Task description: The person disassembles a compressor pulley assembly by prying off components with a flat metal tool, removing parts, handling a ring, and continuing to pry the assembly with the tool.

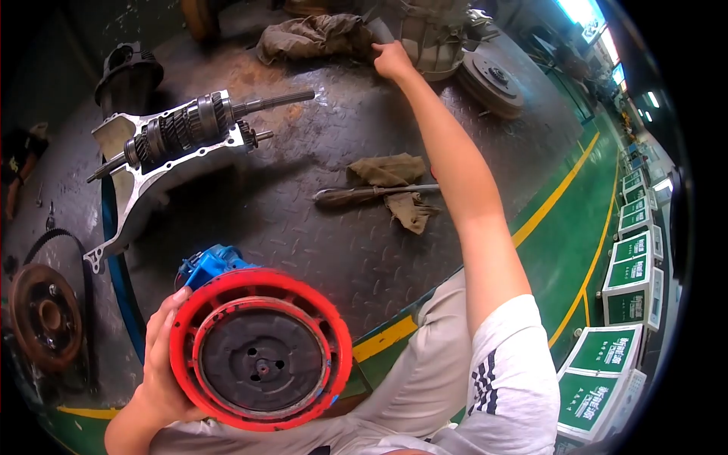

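Observation:
My left hand (pixel 163 364) is wrapped round the left side of a red ring-shaped part (pixel 340 353) with a dark round plate (pixel 262 360) in its middle. A blue housing (pixel 216 265) shows behind its upper edge. My right arm stretches far forward, and my right hand (pixel 393 61) is closed at the back of the table, beside a crumpled brown cloth (pixel 315 38). A greyish piece (pixel 379 32) shows at its fingertips; whether the hand grips it is unclear.
An opened gearbox casing with gears (pixel 178 133) lies at the left of the metal table (pixel 273 220). A wooden-handled tool (pixel 341 197) lies mid-table by brown rags (pixel 387 169). A rusty disc (pixel 47 317) is far left, a round plate (pixel 493 80) back right. Green-white boxes (pixel 595 379) line the right.

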`<state>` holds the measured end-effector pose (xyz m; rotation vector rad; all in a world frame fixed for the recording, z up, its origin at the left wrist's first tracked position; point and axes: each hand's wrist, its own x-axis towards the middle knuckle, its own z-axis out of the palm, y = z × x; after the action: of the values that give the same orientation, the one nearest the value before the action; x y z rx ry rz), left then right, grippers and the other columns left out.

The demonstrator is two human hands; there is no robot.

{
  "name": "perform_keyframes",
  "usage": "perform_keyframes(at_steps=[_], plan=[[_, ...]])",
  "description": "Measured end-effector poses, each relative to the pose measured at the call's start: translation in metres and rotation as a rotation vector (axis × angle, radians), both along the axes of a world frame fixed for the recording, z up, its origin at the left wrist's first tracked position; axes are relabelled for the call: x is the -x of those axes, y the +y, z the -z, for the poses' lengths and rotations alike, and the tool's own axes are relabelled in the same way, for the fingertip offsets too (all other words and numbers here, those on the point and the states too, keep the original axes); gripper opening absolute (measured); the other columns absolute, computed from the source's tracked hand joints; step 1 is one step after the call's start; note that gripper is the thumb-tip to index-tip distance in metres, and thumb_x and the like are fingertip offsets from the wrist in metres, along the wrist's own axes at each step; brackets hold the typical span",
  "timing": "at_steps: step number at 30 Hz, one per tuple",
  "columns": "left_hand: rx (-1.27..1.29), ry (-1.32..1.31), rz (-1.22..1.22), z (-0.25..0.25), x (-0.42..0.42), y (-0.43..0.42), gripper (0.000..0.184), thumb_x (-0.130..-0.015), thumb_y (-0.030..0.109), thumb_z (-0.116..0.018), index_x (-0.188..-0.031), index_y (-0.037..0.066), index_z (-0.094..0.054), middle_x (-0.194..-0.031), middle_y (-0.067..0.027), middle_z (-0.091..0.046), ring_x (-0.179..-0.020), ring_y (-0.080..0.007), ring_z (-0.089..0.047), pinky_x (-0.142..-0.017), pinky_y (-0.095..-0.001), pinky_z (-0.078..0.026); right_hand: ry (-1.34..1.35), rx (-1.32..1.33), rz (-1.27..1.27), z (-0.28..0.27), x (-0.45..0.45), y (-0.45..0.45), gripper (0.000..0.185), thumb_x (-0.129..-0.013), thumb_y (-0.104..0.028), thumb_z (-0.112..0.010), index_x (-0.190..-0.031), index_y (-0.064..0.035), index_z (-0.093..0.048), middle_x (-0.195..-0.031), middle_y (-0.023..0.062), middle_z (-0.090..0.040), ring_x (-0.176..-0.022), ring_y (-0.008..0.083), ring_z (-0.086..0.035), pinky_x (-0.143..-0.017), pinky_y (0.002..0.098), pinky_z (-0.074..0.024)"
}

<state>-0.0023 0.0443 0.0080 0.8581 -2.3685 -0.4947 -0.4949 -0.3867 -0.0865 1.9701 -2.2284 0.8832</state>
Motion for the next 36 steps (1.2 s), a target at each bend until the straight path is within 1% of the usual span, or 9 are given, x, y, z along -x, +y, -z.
perform_keyframes(at_steps=[3,7,10,11,12,14,20,26,36], plan=[[-0.017,0.013,0.000,-0.008,0.008,0.000,0.118,-0.067,0.039,-0.091,-0.152,-0.004,-0.023,-0.150,-0.0327,-0.034,-0.139,-0.0472,-0.038,-0.113,-0.0532,-0.036,0.109,-0.171,0.014,-0.005,-0.016,0.023,0.052,-0.087,-0.011,-0.058,-0.136,-0.0260,-0.063,-0.140,0.0136,-0.057,-0.128,0.0332,-0.056,-0.105,0.0433,-0.0477],[-0.025,0.011,0.010,-0.007,0.008,-0.001,0.118,-0.068,0.040,-0.090,-0.153,-0.004,-0.022,-0.151,-0.0321,-0.034,-0.140,-0.0470,-0.036,-0.114,-0.0531,-0.036,0.060,-0.260,0.019,-0.004,-0.025,0.023,0.043,-0.089,-0.015,-0.058,-0.130,-0.0252,-0.067,-0.133,0.0135,-0.064,-0.123,0.0331,-0.061,-0.102,0.0432,-0.0503],[0.009,-0.016,-0.025,-0.002,0.004,0.000,0.124,-0.060,0.048,-0.091,-0.152,0.000,-0.024,-0.150,-0.0260,-0.037,-0.139,-0.0409,-0.039,-0.115,-0.0504,-0.030,0.094,-0.326,-0.012,0.002,-0.035,0.022,0.039,-0.089,-0.018,-0.059,-0.126,-0.0243,-0.069,-0.131,0.0139,-0.065,-0.121,0.0336,-0.062,-0.100,0.0439,-0.0512],[0.002,-0.025,-0.030,-0.002,0.004,0.001,0.121,-0.064,0.045,-0.090,-0.152,-0.002,-0.023,-0.150,-0.0290,-0.036,-0.139,-0.0436,-0.039,-0.114,-0.0514,-0.033,0.093,-0.320,0.009,0.004,-0.039,0.022,0.036,-0.089,-0.019,-0.060,-0.123,-0.0181,-0.071,-0.131,0.0157,-0.065,-0.121,0.0343,-0.062,-0.099,0.0436,-0.0516],[-0.006,-0.035,-0.036,-0.002,0.004,0.001,0.118,-0.068,0.042,-0.090,-0.153,-0.004,-0.022,-0.150,-0.0320,-0.035,-0.139,-0.0462,-0.038,-0.113,-0.0523,-0.036,0.089,-0.320,0.008,0.004,-0.041,0.020,0.036,-0.089,-0.019,-0.060,-0.123,-0.0181,-0.071,-0.131,0.0157,-0.065,-0.121,0.0343,-0.062,-0.099,0.0436,-0.0516],[-0.002,-0.071,-0.040,-0.003,0.004,-0.001,0.118,-0.068,0.041,-0.090,-0.153,-0.004,-0.022,-0.150,-0.0319,-0.035,-0.139,-0.0457,-0.038,-0.113,-0.0517,-0.037,0.054,-0.313,0.072,0.003,-0.047,0.017,0.035,-0.088,-0.019,-0.061,-0.120,-0.0103,-0.072,-0.129,0.0180,-0.066,-0.119,0.0355,-0.063,-0.098,0.0433,-0.0515],[0.006,-0.106,-0.023,-0.001,0.001,-0.002,0.117,-0.068,0.037,-0.090,-0.153,-0.002,-0.021,-0.148,-0.0315,-0.036,-0.137,-0.0440,-0.040,-0.108,-0.0481,-0.042,-0.003,-0.313,0.066,0.008,-0.041,-0.003,0.036,-0.088,-0.018,-0.061,-0.120,-0.0052,-0.071,-0.129,0.0197,-0.065,-0.119,0.0379,-0.063,-0.098,0.0454,-0.0512],[-0.009,-0.039,-0.038,0.006,0.002,-0.001,0.116,-0.068,0.034,-0.090,-0.153,-0.001,-0.020,-0.148,-0.0328,-0.032,-0.134,-0.0446,-0.042,-0.103,-0.0458,-0.047,-0.027,-0.301,-0.004,0.017,-0.025,-0.008,0.039,-0.089,-0.018,-0.059,-0.126,-0.0119,-0.069,-0.131,0.0192,-0.064,-0.120,0.0373,-0.061,-0.100,0.0446,-0.0499],[0.022,-0.095,-0.005,-0.003,0.003,-0.001,0.120,-0.066,0.040,-0.091,-0.154,0.000,-0.020,-0.147,-0.0326,-0.034,-0.130,-0.0441,-0.045,-0.104,-0.0480,-0.044,0.159,-0.351,-0.183,0.007,-0.003,0.003,0.049,-0.085,-0.013,-0.058,-0.132,-0.0211,-0.066,-0.132,0.0184,-0.063,-0.123,0.0346,-0.060,-0.104,0.0426,-0.0479]])
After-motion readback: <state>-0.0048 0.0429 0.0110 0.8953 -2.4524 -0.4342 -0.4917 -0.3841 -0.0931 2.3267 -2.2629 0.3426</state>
